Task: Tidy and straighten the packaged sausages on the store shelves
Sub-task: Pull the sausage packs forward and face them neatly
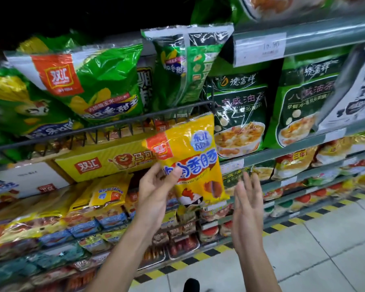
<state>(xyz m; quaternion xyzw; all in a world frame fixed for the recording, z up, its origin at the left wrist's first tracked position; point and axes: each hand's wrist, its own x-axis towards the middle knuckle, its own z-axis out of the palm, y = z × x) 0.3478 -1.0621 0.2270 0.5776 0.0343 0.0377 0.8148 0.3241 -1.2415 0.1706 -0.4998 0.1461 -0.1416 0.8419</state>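
Observation:
My left hand (156, 186) pinches a yellow sausage packet (195, 159) by its left edge, thumb on the front, and holds it upright in front of the shelves. Just right of the packet's lower corner, my right hand (248, 199) is raised with straight fingers and touches nothing. More yellow and blue sausage packets (105, 194) lie overlapping and askew on the shelf below and to the left. Green sausage bags (89, 81) lean in a black wire rack (114, 125) above.
A yellow carton with a lion (105, 161) and a white carton (25, 178) sit under the rack. Dark green soup-mix bags (240, 114) fill the grey shelf to the right. Trays of red sausages (181, 247) sit low down. Yellow-black tape (198, 258) edges the tiled floor.

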